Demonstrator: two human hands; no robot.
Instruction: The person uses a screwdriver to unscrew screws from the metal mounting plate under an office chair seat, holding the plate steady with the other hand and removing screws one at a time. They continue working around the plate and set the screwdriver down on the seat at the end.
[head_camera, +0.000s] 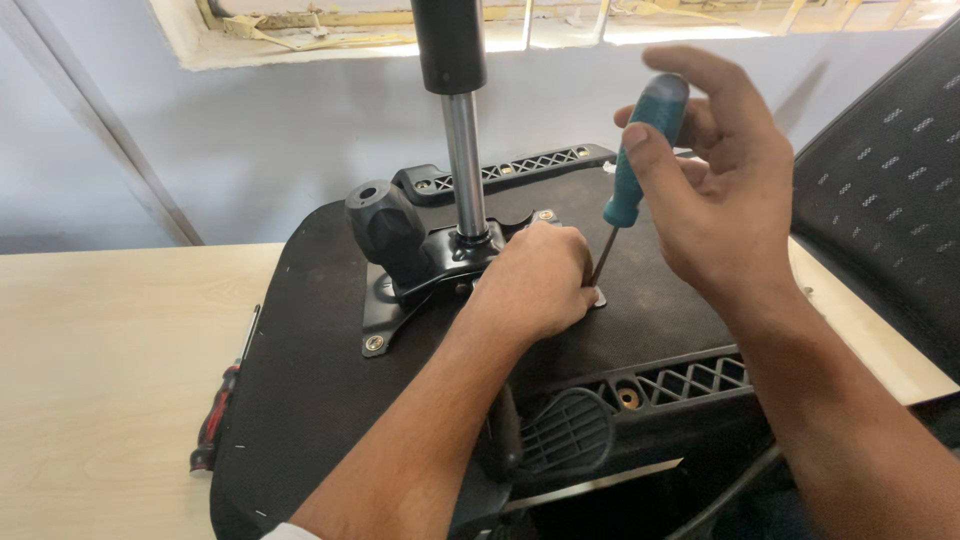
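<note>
An upturned black chair seat (310, 370) lies on a light wooden table (100, 350). A black metal mechanism plate (415, 265) with a round knob and a chrome gas cylinder (465, 165) is fixed to its underside. My left hand (535, 280) rests on the plate's right corner, fingers curled around the tip of a screwdriver. My right hand (720, 190) grips the teal handle of that screwdriver (640, 150), which tilts down to the left toward a screw at the plate's corner.
A second screwdriver with a red and black handle (215, 420) lies on the table by the seat's left edge. A black mesh chair back (890, 190) stands at the right. A grey wall and window ledge are behind.
</note>
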